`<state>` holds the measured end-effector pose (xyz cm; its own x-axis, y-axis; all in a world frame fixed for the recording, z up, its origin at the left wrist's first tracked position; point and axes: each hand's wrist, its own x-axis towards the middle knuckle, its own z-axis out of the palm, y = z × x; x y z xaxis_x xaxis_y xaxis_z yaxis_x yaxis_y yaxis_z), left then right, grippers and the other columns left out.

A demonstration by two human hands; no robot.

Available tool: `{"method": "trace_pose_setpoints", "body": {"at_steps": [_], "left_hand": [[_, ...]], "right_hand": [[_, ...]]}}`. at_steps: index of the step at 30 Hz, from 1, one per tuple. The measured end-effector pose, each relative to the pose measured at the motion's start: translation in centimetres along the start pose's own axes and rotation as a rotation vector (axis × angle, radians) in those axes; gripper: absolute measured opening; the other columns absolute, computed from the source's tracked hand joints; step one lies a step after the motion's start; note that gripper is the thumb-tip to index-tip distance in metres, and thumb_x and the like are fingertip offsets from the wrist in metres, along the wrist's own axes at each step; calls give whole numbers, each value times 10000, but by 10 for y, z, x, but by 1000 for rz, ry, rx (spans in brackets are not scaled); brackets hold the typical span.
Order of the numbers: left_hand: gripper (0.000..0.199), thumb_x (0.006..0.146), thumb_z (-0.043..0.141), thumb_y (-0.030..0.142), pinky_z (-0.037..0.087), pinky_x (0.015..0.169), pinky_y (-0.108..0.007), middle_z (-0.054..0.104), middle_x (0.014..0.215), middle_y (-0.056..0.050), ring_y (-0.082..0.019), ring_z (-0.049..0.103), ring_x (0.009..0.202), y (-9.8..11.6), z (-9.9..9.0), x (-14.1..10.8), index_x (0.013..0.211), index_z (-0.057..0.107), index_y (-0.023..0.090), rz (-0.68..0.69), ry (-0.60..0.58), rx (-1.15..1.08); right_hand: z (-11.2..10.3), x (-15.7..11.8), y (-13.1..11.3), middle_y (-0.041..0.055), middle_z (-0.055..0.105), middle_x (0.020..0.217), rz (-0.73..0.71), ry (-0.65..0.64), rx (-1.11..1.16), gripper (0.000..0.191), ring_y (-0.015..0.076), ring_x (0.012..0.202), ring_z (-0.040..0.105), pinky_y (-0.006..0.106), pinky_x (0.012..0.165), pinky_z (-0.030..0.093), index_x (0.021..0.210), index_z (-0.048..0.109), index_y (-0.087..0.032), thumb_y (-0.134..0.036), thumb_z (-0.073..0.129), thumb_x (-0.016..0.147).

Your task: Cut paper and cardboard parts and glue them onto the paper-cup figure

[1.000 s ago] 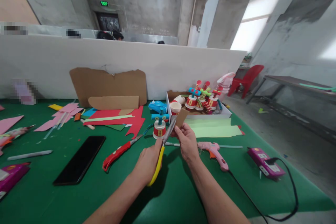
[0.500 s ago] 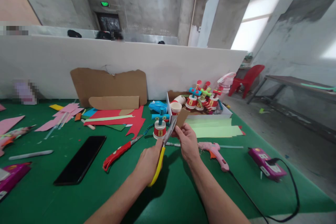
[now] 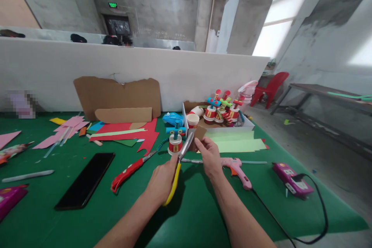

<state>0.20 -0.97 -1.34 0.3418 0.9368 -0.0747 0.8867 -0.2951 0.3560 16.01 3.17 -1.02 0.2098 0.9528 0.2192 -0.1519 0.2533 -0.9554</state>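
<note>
My left hand [image 3: 163, 180] is closed round the yellow handles of a pair of scissors [image 3: 174, 186], whose blades point up and away from me. Between the thumb and fingers of my right hand [image 3: 209, 155], a small piece of brown cardboard [image 3: 200, 133] is pinched, its left edge close by the blades. Whether the blades touch it I cannot tell. Just behind the scissors stands a paper-cup figure [image 3: 175, 143] with a blue tube head and a coiled blue arm. A pink glue gun [image 3: 236, 168] lies to the right of my right wrist.
A white box [image 3: 232, 128] behind my hands holds several cup figures. Pale green paper strips [image 3: 238, 141] lie before it. On the left are a red-handled knife [image 3: 128, 174], a black phone [image 3: 87, 180] and red paper [image 3: 116, 135]. The glue gun's cord [image 3: 273, 209] trails from a purple box [image 3: 292, 180].
The cardboard has tilted and sits slightly lower beside the blades, with the scissors a little more spread. Both hands keep their grips. The whole view has shifted slightly.
</note>
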Motion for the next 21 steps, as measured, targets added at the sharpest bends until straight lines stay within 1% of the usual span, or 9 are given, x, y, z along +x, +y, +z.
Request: {"method": "trace_pose_setpoints", "body": {"at_steps": [3, 6, 10, 13, 17, 21], "left_hand": [[360, 866, 362, 149, 399, 643, -272, 660, 887, -68, -214, 652, 773, 0, 1, 1, 1222, 356, 206, -16, -3, 17], [352, 860, 363, 133, 402, 639, -276, 660, 898, -75, -223, 654, 787, 1, 0, 1, 1206, 367, 200, -37, -36, 54], [348, 867, 359, 138, 388, 610, -268, 663, 858, -60, -220, 650, 762, 3, -4, -1, 1209, 360, 200, -43, -56, 57], [342, 875, 353, 155, 379, 596, -262, 662, 851, -55, -210, 645, 744, 3, -5, -1, 1214, 355, 202, -19, -52, 37], [348, 874, 363, 165, 377, 592, -257, 659, 893, -62, -203, 644, 757, 3, -6, -1, 1219, 339, 207, -5, -23, 29], [294, 879, 361, 173, 382, 597, -264, 655, 911, -68, -205, 642, 762, 3, -7, -2, 1170, 366, 207, -7, -19, 55]], "right_hand": [[1, -1, -2, -51, 472, 483, 3, -31, -62, 309, 94, 501, 420, 227, 503, 331, 568, 530, -178, -412, 686, 694], [0, -1, -2, -50, 465, 492, 4, -44, -94, 308, 93, 506, 413, 228, 507, 324, 576, 525, -176, -416, 671, 705], [-2, 0, 0, -44, 465, 516, 0, -61, -109, 324, 98, 526, 418, 231, 519, 328, 579, 498, -180, -431, 651, 715], [-2, 0, 2, -40, 476, 530, -6, -51, -108, 311, 101, 536, 425, 234, 528, 335, 600, 499, -181, -428, 635, 731], [-1, 0, 4, -37, 489, 540, -8, -35, -86, 300, 103, 539, 432, 235, 533, 342, 612, 505, -181, -424, 635, 730], [-1, 1, 4, -33, 510, 545, -9, -39, -58, 298, 107, 538, 447, 239, 541, 354, 620, 517, -180, -431, 639, 726]]}}
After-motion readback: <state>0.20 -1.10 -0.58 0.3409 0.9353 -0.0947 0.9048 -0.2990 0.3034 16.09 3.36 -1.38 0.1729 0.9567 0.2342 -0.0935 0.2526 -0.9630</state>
